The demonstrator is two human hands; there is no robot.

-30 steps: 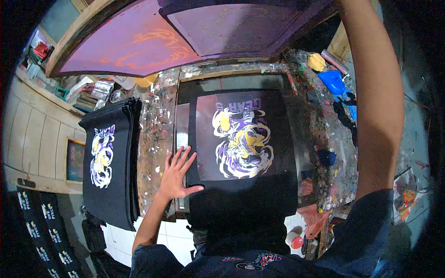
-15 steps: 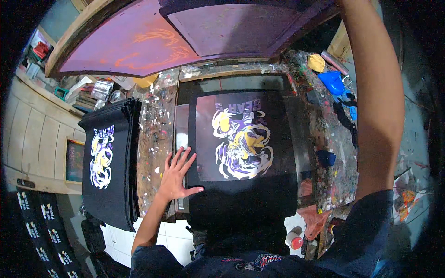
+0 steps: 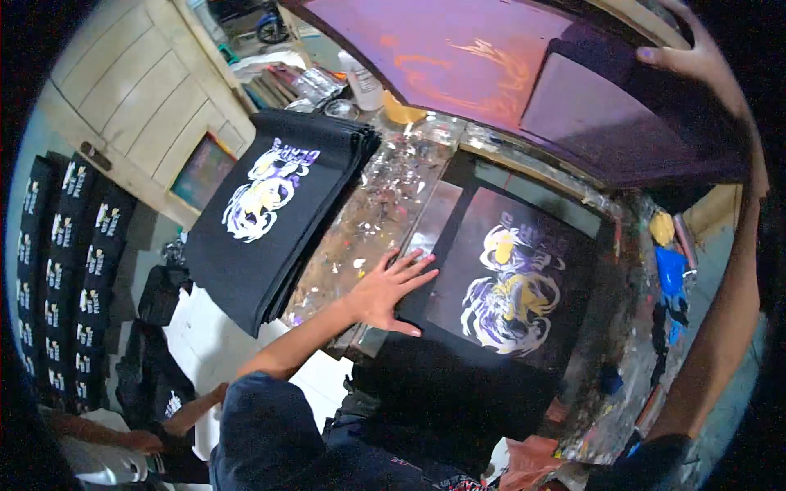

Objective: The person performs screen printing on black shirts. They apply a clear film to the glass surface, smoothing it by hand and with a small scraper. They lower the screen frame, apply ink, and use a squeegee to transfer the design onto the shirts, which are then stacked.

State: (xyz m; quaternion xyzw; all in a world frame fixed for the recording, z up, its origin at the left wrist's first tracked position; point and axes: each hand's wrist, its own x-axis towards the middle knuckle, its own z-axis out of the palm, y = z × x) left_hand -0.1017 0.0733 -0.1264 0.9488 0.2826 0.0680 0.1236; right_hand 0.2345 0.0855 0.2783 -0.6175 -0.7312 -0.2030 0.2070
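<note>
My left hand [image 3: 383, 295] lies flat with spread fingers at the left edge of a black fabric panel [image 3: 471, 372] on the work board. A white, purple and yellow swirling print [image 3: 512, 299] covers the panel's upper part. High on the right, my right hand [image 3: 696, 65] grips the edge of a raised screen-printing frame [image 3: 467, 61], thumb on the near side; its other fingers are mostly hidden. The frame's purple mesh has orange marks and is tilted up behind the panel. Left of the board lies a stack of black printed panels [image 3: 246, 266].
Beyond the stack stand a white bottle [image 3: 360, 80] and clutter. A blue container [image 3: 670, 270] and a yellow lump [image 3: 661, 229] sit at the table's right. At lower left another person's forearm [image 3: 192, 413] shows, near black printed fabric [image 3: 53, 278] hanging or laid in rows.
The view has swung left, so the table appears shifted right and slanted. My right hand and another person's arms have come into sight. My left hand stays on the panel's edge.
</note>
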